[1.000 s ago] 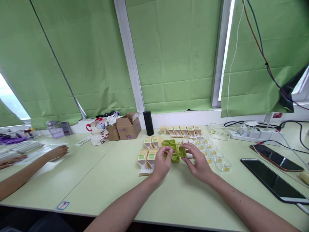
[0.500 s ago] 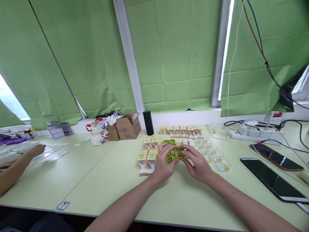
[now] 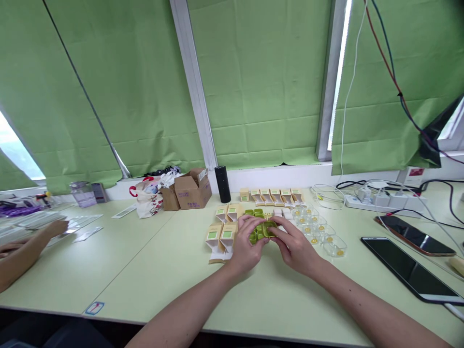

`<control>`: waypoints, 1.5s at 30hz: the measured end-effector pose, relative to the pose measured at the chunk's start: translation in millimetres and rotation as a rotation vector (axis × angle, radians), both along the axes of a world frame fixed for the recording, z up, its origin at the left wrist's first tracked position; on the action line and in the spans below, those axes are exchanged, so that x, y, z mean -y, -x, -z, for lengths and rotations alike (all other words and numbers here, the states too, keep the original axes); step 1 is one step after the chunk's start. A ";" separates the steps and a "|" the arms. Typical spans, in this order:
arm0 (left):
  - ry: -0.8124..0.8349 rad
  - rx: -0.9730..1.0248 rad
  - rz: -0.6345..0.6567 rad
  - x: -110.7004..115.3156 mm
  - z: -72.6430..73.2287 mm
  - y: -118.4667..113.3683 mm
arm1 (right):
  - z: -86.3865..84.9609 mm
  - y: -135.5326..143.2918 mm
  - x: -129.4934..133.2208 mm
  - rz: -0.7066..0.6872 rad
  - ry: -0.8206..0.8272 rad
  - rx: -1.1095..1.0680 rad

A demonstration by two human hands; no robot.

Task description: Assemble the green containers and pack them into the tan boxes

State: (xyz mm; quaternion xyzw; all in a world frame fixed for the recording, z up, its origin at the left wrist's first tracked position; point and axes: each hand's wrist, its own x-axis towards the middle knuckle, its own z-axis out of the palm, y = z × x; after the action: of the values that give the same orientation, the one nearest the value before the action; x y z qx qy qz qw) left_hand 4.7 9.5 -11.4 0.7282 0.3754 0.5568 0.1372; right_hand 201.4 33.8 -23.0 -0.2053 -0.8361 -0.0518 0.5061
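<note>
Between the 2 hands, over the pale table (image 3: 170, 270), is a small green case (image 3: 268, 225), its hollow turned toward the wearer. The left hand (image 3: 246, 247) pinches it from the left, fingers curved over its far side and thumb low at its near edge. The right hand (image 3: 296, 244) grips it from the right with bent fingers, a fingertip set against the hollow; how firmly it presses, I cannot tell.

Just beyond the hands lie more green cases (image 3: 258, 212), partly hidden by the fingers, so their number is unclear. Beside those, past the right fingers, are some white pieces (image 3: 287, 212). Close to the right of the right hand stand several clear containers (image 3: 335, 247) with yellow spots at their bottoms. Just left of the left hand, 4 small tan boxes (image 3: 227, 234) with green labels stand in 2 rows, flaps open. Farther beyond the hands is a row of 6 similar boxes (image 3: 276, 192).

Well to the right of the right hand lie 2 dark-screened devices (image 3: 413, 266), with a white power strip (image 3: 387, 202) behind them. Beyond the left hand stand a black cylinder (image 3: 222, 184), a cardboard carton (image 3: 194, 191) and a white bag (image 3: 148, 205). Far left, a co-worker's hand (image 3: 58, 227) rests near clear sheets (image 3: 81, 222).
</note>
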 end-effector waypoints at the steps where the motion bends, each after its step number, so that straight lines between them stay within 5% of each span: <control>1: -0.001 0.001 -0.001 -0.1 0.2 0.1 | -0.3 0.3 0.3 0.005 0.005 0.006; 30: -0.025 -0.010 -0.007 1.9 -1.4 -0.5 | 0.1 0.7 0.1 -0.013 0.016 -0.038; 45: 0.002 0.009 0.012 -0.3 0.4 1.7 | 5.9 1.7 -1.7 -0.022 0.242 -0.161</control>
State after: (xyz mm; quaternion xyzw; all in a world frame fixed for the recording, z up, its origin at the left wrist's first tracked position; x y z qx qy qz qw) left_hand 2.9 9.8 -11.7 0.7279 0.3711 0.5586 0.1430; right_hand 199.6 35.5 -28.9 -0.2590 -0.7951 0.0718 0.5437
